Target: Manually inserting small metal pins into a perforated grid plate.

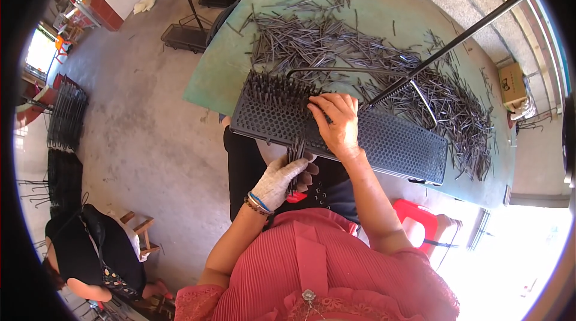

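My left hand (281,178), in a pale knitted glove, is closed around a bundle of thin dark rods (296,152) held upright below the near edge of a long black perforated rack (401,144). The rack lies slanted before me, its surface full of round holes. Short rods stand upright in many holes at its left end (270,90). My bare right hand (337,122) is over the rack's middle, fingers bent and pinched at the right side of the standing rods. Whatever lies between those fingertips is hidden or too small to make out.
Loose dark rods (300,39) are heaped across the green table (210,84). A black bar (462,36) slants over the table from the upper right. A red stool (414,216) stands at right. At lower left another person (99,255) bends near a wooden stool (141,234).
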A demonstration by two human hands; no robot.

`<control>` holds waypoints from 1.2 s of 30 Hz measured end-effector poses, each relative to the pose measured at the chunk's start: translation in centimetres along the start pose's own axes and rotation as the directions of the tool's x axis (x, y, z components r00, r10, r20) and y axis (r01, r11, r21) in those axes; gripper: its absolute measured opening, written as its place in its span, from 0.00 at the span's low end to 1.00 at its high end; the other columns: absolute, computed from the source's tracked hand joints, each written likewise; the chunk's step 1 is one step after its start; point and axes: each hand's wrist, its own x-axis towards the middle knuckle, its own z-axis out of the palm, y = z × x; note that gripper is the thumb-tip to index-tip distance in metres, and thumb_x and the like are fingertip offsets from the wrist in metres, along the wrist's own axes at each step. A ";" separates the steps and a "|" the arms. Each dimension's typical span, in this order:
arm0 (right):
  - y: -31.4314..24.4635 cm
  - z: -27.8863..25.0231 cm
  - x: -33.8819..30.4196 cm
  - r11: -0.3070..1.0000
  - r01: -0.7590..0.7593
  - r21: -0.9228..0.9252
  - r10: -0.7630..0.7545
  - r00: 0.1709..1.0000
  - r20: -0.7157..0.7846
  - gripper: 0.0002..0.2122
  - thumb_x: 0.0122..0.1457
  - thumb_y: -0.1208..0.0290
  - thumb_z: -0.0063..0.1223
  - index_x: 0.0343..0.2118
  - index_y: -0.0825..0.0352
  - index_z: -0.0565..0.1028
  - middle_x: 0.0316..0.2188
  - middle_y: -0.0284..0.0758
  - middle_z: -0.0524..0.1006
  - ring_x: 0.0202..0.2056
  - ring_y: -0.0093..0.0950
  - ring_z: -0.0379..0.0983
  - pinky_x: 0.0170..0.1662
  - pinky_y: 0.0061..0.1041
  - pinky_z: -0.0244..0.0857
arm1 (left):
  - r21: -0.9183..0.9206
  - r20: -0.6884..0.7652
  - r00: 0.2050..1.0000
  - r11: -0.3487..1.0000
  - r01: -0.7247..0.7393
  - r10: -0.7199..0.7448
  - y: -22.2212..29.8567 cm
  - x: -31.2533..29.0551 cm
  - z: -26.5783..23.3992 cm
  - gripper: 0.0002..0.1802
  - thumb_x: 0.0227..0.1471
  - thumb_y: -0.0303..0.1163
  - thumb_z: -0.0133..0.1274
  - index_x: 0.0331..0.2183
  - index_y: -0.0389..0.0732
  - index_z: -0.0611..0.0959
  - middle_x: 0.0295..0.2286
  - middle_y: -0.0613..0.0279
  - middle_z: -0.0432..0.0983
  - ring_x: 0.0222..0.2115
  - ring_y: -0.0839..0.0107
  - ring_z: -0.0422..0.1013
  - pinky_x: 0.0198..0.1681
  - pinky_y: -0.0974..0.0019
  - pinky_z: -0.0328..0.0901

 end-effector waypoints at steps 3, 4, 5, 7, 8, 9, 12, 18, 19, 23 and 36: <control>0.1 -0.2 -0.3 0.996 0.078 -0.050 -0.077 0.997 0.023 0.08 0.48 0.73 0.65 0.33 0.64 0.81 0.34 0.30 0.78 0.37 0.31 0.71 0.44 0.31 0.60 | -0.042 0.003 1.000 0.999 0.004 -0.004 -0.4 0.3 -0.3 0.17 0.60 0.37 0.50 0.46 0.36 0.75 0.33 0.59 0.79 0.27 0.74 0.75 0.29 0.72 0.70; 0.0 -0.2 -0.4 0.993 0.101 -0.061 -0.099 0.994 0.035 0.09 0.48 0.73 0.65 0.34 0.64 0.81 0.35 0.31 0.77 0.37 0.31 0.71 0.45 0.31 0.60 | -0.060 0.015 1.000 0.998 -0.002 0.003 -0.6 0.3 -0.4 0.18 0.60 0.38 0.50 0.46 0.35 0.75 0.33 0.58 0.79 0.29 0.72 0.76 0.30 0.71 0.71; -0.2 -0.2 -0.4 0.990 0.124 -0.074 -0.121 0.991 0.049 0.10 0.48 0.72 0.65 0.34 0.65 0.81 0.35 0.31 0.77 0.37 0.32 0.72 0.46 0.31 0.60 | -0.060 0.015 1.000 0.998 0.000 0.001 -0.5 0.3 -0.3 0.18 0.60 0.38 0.50 0.46 0.35 0.75 0.33 0.58 0.79 0.29 0.72 0.76 0.30 0.71 0.71; -0.7 -0.8 -0.3 0.996 0.066 -0.056 -0.064 0.998 0.026 0.11 0.47 0.72 0.66 0.35 0.65 0.81 0.36 0.33 0.77 0.37 0.33 0.72 0.44 0.31 0.62 | -0.017 0.037 0.999 1.000 -0.008 0.008 -0.3 0.2 -0.1 0.18 0.61 0.38 0.49 0.45 0.35 0.75 0.33 0.58 0.79 0.30 0.71 0.77 0.31 0.70 0.72; -0.6 -1.0 -0.4 0.998 0.034 -0.044 -0.034 0.999 0.014 0.12 0.46 0.72 0.66 0.35 0.64 0.81 0.35 0.34 0.77 0.37 0.34 0.72 0.43 0.32 0.64 | -0.015 0.037 0.999 1.000 -0.007 0.008 -0.2 0.2 0.0 0.18 0.61 0.38 0.49 0.45 0.35 0.75 0.33 0.58 0.79 0.30 0.71 0.77 0.31 0.70 0.72; -0.3 -1.3 -0.7 1.000 0.028 -0.010 -0.028 1.000 -0.010 0.11 0.48 0.73 0.65 0.37 0.67 0.81 0.34 0.37 0.78 0.34 0.34 0.74 0.38 0.29 0.67 | -0.012 0.039 0.999 1.000 -0.020 0.020 -0.1 0.1 0.2 0.18 0.61 0.39 0.48 0.45 0.35 0.75 0.33 0.58 0.79 0.30 0.70 0.77 0.31 0.70 0.72; -2.2 -3.6 -1.4 0.845 -0.424 0.325 0.308 0.884 0.352 0.10 0.54 0.71 0.63 0.36 0.71 0.80 0.32 0.37 0.79 0.30 0.26 0.75 0.33 0.22 0.67 | -0.005 0.087 0.994 0.998 -0.061 0.061 0.3 -0.1 0.7 0.18 0.62 0.39 0.47 0.46 0.35 0.75 0.34 0.57 0.79 0.31 0.70 0.77 0.31 0.70 0.72; -1.1 -4.2 -3.7 0.324 -0.836 0.442 0.512 0.548 0.662 0.10 0.57 0.70 0.61 0.34 0.74 0.80 0.27 0.31 0.80 0.30 0.17 0.72 0.33 0.19 0.67 | 0.012 0.145 0.988 0.998 -0.057 0.054 0.1 0.4 1.6 0.18 0.62 0.39 0.47 0.47 0.35 0.74 0.35 0.56 0.79 0.31 0.69 0.77 0.31 0.69 0.73; -0.7 -4.3 -3.9 0.349 -0.818 0.456 0.546 0.574 0.611 0.09 0.57 0.71 0.61 0.34 0.74 0.80 0.28 0.31 0.80 0.30 0.17 0.73 0.34 0.19 0.67 | 0.002 0.116 0.992 0.999 -0.047 0.046 0.1 0.4 1.7 0.18 0.62 0.39 0.47 0.47 0.35 0.74 0.35 0.55 0.79 0.31 0.69 0.77 0.31 0.69 0.73; 0.1 -4.7 -2.5 0.388 -0.652 0.651 0.644 0.698 0.314 0.09 0.56 0.73 0.62 0.37 0.73 0.80 0.30 0.29 0.80 0.30 0.15 0.72 0.34 0.16 0.67 | -0.015 0.082 0.996 1.000 -0.023 0.024 -0.3 0.9 1.7 0.18 0.62 0.39 0.47 0.47 0.35 0.74 0.36 0.54 0.79 0.30 0.69 0.77 0.30 0.70 0.73; 3.9 -2.7 0.1 0.882 -0.317 0.349 0.337 0.942 0.003 0.08 0.52 0.76 0.64 0.36 0.67 0.81 0.32 0.33 0.81 0.33 0.24 0.75 0.40 0.23 0.68 | -0.085 0.114 0.991 0.993 0.084 -0.074 -0.9 1.5 1.4 0.18 0.61 0.40 0.48 0.46 0.37 0.74 0.33 0.54 0.79 0.27 0.70 0.77 0.26 0.71 0.72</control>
